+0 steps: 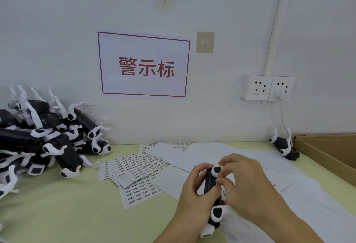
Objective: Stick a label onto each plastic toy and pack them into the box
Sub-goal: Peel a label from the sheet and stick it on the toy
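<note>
The left hand (194,187) is curled around the black body of a plastic toy (212,194), its fingers wrapped over the far side and the thumb lying along the near edge, so the toy is held lengthwise above the table (57,214), pointing away from the person. The right hand (244,179) comes in from the right with its fingers bent, thumb and fingertips pressed together on the toy's upper side near the white rounded piece at its far end; whether a label is under those fingertips cannot be told. Both forearms enter from the bottom edge, the wrists angled inward so the hands meet over the toy. A second white rounded piece and a white tab show at the toy's near end, below the hands. Under and beside the hands lie white backing sheets (308,204), and to the left of them a fanned spread of label sheets (134,167) printed with small rows of text. At the far left a pile of toys (44,136) sits heaped against the wall. One more toy (285,146) lies at the back right, just beside the rim of the cardboard box (317,152).
</note>
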Motion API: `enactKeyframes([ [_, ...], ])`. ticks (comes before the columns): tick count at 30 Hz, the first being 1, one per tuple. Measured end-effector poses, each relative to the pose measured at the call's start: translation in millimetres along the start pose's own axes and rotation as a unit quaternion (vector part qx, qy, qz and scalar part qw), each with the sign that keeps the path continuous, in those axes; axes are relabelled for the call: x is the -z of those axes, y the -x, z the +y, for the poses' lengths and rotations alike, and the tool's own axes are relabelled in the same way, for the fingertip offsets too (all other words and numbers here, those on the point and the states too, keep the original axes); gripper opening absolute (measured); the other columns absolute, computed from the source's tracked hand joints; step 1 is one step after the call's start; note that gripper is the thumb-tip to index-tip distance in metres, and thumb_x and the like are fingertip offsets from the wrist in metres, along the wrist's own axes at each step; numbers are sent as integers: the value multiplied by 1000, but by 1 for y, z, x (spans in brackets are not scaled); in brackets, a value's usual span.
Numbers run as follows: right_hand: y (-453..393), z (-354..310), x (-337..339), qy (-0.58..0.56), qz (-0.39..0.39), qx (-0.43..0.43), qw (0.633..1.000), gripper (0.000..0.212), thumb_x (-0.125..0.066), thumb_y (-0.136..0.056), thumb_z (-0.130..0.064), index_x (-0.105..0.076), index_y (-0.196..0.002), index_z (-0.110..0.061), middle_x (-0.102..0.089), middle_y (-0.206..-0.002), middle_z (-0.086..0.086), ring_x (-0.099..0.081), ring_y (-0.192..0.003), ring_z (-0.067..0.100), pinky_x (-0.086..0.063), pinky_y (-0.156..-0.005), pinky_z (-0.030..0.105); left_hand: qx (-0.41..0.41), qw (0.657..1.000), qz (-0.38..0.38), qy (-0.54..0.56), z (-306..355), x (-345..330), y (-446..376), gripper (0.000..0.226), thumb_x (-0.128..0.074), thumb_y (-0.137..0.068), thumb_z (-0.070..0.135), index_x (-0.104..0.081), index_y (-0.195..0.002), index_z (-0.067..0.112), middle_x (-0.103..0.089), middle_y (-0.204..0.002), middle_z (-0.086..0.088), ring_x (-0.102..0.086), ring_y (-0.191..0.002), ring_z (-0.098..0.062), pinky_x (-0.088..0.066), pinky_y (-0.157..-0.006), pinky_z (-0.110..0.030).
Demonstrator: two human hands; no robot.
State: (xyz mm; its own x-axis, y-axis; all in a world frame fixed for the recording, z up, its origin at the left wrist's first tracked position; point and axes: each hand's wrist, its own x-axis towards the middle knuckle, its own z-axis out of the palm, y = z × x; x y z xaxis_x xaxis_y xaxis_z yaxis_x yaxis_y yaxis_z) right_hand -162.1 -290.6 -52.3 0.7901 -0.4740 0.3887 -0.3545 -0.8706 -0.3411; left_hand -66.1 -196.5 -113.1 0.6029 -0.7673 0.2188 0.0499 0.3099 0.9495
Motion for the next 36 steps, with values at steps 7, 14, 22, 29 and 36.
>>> enactKeyframes([
  [7, 1, -2, -4, -23, 18, -22, 999, 20, -66, -88, -13, -75, -73, -22, -56, -107, -17, -53, -105, 4, -28, -86, -3, -2, 1000, -3, -4, 0, 0, 0, 36, -62, -85, 7, -62, -114, 29, -72, -113, -1, -67, -86, -24, -57, -76, -34],
  [14, 3, -1, -9, -38, 39, -24, 998, 18, -67, -88, -12, -77, -77, -22, -58, -108, -18, -52, -99, 0, -30, -83, -3, -3, 1000, -9, -6, 1, -1, 0, 37, -62, -82, 9, -62, -114, 27, -70, -112, -5, -65, -79, -24, -55, -71, -29],
  [22, 6, 4, -13, -50, 99, 3, 994, 16, -70, -87, -8, -72, -77, -20, -59, -100, -16, -53, -85, -10, -37, -78, 2, 16, 1000, -1, -7, 2, 2, 0, 38, -59, -86, 3, -62, -113, 31, -72, -111, -2, -67, -73, -24, -54, -70, -27],
  [29, 27, 20, -22, -56, 172, 103, 978, 44, -58, -76, -3, -74, -109, -27, -56, -120, -5, -46, -114, 5, -40, -85, 21, 34, 999, -1, 4, 5, 3, 1, 36, -61, -87, 5, -63, -113, 30, -73, -111, 0, -71, -80, -25, -58, -75, -29],
  [36, 32, 25, -21, -1, 162, 140, 977, 48, -43, -76, -17, -76, -108, -29, -59, -124, 3, -47, -116, 14, -49, -81, 40, 42, 998, -8, 46, 6, 2, 2, 37, -65, -83, 5, -64, -114, 25, -72, -114, -5, -72, -79, -28, -57, -72, -33],
])
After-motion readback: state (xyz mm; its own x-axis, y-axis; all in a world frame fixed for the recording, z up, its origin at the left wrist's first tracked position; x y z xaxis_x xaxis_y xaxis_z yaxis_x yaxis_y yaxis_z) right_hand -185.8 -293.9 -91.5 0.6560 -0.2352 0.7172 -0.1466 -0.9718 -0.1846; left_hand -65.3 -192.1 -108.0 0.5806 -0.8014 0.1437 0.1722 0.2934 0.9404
